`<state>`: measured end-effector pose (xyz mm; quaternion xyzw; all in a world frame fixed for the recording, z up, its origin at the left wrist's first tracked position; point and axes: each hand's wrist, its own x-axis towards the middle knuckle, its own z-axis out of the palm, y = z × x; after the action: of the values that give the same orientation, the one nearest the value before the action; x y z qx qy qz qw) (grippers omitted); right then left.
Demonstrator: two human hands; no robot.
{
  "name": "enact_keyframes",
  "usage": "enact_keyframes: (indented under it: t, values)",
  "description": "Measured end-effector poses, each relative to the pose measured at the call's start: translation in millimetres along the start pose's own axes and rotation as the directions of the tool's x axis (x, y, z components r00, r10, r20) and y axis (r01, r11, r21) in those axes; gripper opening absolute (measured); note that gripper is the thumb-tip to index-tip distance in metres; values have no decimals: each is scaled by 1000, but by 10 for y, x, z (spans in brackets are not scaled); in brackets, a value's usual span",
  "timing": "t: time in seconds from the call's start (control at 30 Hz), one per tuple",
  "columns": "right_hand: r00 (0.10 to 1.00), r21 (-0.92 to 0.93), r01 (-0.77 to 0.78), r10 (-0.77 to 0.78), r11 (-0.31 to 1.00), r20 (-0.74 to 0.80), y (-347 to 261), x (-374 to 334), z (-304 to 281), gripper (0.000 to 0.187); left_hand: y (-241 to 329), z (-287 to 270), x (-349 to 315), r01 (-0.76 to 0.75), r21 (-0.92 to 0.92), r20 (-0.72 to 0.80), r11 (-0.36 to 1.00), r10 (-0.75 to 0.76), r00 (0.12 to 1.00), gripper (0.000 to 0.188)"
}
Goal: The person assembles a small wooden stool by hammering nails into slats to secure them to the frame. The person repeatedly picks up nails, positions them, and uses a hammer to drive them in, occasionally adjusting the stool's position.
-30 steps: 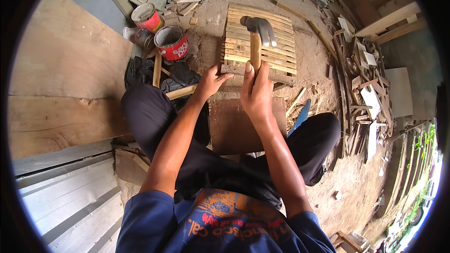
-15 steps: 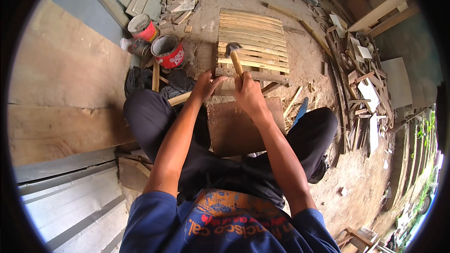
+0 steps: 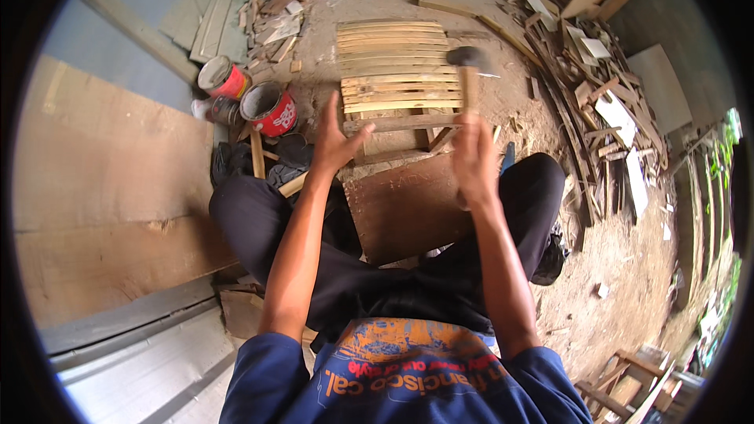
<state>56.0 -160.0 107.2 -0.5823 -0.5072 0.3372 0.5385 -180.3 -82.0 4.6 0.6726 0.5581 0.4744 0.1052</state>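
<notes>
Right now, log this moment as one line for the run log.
right hand: grips hammer, raised over slatted wood panel | left hand: open, at panel's near edge | nearby: two red cans | posture: seated on ground

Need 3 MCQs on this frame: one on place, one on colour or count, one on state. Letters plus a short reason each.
1. Where do the tin cans stand relative to the slatted wooden frame?
A. To its left
B. To its right
C. On top of it

2. What colour are the two larger cans on the outside?
A. Blue
B. Red
C. Green

3. What is the state of the hammer?
A. Lying on the ground
B. Held by its handle in the right hand, head over the frame's right end
C. Resting inside a can

Key: 1 A, the cans sit on the ground left of the frame, by the grey board. 2 B, both open cans show red sides. 3 B, the right hand grips the wooden handle with the dark head above the slats, while the left hand is spread at the frame's near rail.
</notes>
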Motion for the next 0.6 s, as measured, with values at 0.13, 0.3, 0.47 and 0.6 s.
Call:
enact_keyframes:
  t: [0.13,0.3,0.47,0.6]
  values:
    - [912,105,78,-29,991,-409,-348,-389,-954,35,334,-258,264,62,-295,45,953,-51,998,50]
    - [712,-38,-121,60,992,-700,205,-910,-2179,38,799,-109,179,168,-504,278,847,-24,960,19]
    - [643,-301,-571,188,764,-743,1779,-1959,-2634,33,1461,130,-93,187,-594,428,782,111,897,17]
    - [648,-396,-727,370,561,-666,2322,-2899,-2214,43,2202,306,-398,293,-717,507,633,185,842,18]
